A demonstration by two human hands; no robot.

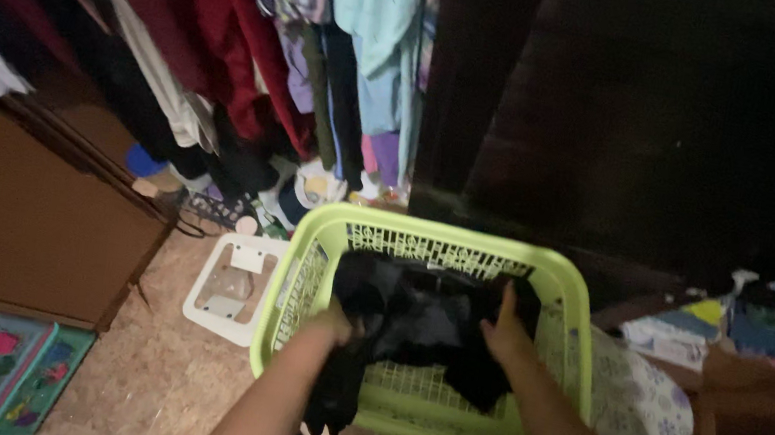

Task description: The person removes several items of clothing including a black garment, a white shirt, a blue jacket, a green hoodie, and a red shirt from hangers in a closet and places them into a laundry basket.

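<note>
Floor (164,368) here is some rough tan matting. Sitting right on it: a lime green plastic laundry basket (324,239) with slotted walls, a small white square frame (231,288) just left of the basket, and a colourful flat box (1,375) over in the bottom-left corner. A patterned cloth (634,404) lies just right of the basket.

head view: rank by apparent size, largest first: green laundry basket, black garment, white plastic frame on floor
1. green laundry basket, widest thing of the three.
2. black garment, gripped by left hand and right hand; fills much of the basket.
3. white plastic frame, smallest, on the floor left of the basket.
</note>
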